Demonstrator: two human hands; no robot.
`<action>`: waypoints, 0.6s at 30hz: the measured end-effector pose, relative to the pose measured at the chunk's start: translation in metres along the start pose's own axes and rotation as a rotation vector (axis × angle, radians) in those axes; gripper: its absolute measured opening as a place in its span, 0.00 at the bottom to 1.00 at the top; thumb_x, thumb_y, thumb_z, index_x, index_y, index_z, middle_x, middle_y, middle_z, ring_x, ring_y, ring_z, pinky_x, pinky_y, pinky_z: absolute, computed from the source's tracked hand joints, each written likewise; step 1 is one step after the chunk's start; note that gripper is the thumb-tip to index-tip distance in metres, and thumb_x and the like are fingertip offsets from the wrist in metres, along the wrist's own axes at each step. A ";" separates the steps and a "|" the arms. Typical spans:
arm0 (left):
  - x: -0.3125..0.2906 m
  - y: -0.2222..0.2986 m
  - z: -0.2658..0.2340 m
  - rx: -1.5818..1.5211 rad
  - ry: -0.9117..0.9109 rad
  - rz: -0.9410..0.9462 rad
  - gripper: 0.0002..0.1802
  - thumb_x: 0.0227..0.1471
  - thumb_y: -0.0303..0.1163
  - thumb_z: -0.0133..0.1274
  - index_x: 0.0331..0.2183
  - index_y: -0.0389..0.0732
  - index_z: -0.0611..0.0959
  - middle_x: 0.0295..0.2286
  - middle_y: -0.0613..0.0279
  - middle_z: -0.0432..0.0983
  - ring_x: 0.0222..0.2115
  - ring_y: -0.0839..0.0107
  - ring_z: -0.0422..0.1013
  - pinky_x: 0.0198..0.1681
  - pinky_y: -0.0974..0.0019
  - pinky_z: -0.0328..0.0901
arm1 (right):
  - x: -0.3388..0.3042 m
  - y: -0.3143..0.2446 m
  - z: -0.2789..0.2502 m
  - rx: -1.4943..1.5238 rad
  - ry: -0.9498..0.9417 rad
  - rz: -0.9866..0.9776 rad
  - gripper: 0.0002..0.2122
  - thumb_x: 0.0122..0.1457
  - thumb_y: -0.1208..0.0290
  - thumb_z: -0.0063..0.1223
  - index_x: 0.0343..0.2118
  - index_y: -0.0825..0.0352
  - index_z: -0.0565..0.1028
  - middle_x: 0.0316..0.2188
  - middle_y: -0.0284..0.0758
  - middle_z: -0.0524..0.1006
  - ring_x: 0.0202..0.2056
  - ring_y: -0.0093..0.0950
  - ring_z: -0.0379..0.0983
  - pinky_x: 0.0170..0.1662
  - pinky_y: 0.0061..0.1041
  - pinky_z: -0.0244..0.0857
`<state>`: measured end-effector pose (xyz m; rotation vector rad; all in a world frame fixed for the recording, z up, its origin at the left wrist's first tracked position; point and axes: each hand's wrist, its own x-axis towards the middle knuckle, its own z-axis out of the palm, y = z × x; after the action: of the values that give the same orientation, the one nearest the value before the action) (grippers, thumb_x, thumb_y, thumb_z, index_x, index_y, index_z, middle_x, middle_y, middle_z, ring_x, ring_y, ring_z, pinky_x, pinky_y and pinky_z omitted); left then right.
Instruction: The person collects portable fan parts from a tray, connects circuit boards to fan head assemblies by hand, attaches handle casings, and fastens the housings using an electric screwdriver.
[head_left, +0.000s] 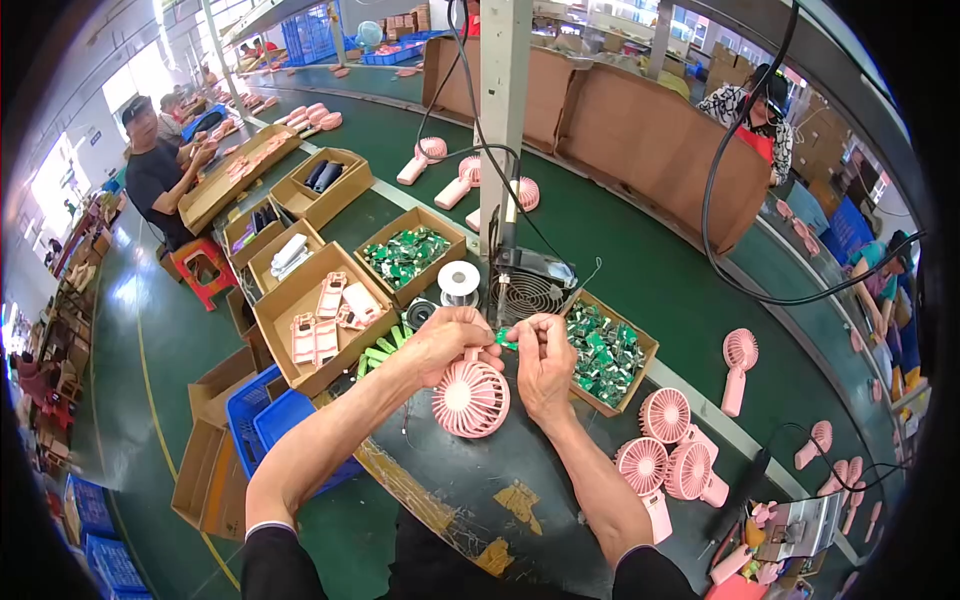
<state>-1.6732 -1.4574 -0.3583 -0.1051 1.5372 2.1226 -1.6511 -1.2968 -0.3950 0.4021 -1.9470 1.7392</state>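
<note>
And the left hand [455, 340] is clamped on a pink fan [470, 400], its round slatted head hanging just below the grip, nearer the body, over the dark worktable [570, 490]. The handle is mostly lost behind those curled fingers — only a sliver shows. Right beside it, the right hand [545, 365] has thumb and forefinger together on a small green circuit board [503, 339], up against the fan's handle end; whether the board is attached there, I can't tell.

Just beyond the grip, a white spool [459, 280] stands in front of a black round grille [525, 297], its lower part hard to make out past the fingers. Near the right hand, on its outer side, sits a carton of circuit boards [600, 403]; a second box of boards [435, 276] lies beyond the left hand. Nearer the body, to the right of the grip, a cluster of pink fans [665, 415] overlaps, some handles hidden. The left forearm cuts across bright green pieces [378, 356] and part of a blue crate [245, 415] — what the crate holds, I can't make out.
</note>
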 end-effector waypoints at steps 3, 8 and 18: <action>0.000 0.000 0.000 0.003 -0.004 0.004 0.03 0.49 0.19 0.50 0.28 0.33 0.73 0.24 0.50 0.75 0.24 0.59 0.77 0.26 0.65 0.73 | 0.000 -0.001 -0.001 0.008 -0.018 -0.005 0.04 0.63 0.77 0.45 0.33 0.72 0.66 0.26 0.37 0.76 0.28 0.22 0.74 0.32 0.21 0.68; 0.000 0.001 0.002 0.012 -0.011 0.005 0.02 0.49 0.20 0.50 0.28 0.33 0.73 0.24 0.50 0.76 0.24 0.59 0.77 0.27 0.64 0.73 | 0.001 -0.004 -0.004 -0.004 -0.027 -0.030 0.03 0.63 0.78 0.45 0.33 0.72 0.66 0.26 0.37 0.76 0.28 0.22 0.73 0.32 0.21 0.68; -0.008 -0.011 0.002 0.006 -0.009 -0.010 0.02 0.50 0.20 0.49 0.28 0.33 0.72 0.24 0.50 0.75 0.24 0.60 0.77 0.27 0.65 0.73 | -0.013 0.001 -0.004 -0.009 -0.007 0.001 0.03 0.61 0.78 0.47 0.33 0.72 0.67 0.24 0.39 0.77 0.26 0.27 0.76 0.30 0.25 0.70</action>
<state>-1.6610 -1.4561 -0.3649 -0.1006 1.5350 2.1076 -1.6400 -1.2938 -0.4022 0.4043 -1.9597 1.7313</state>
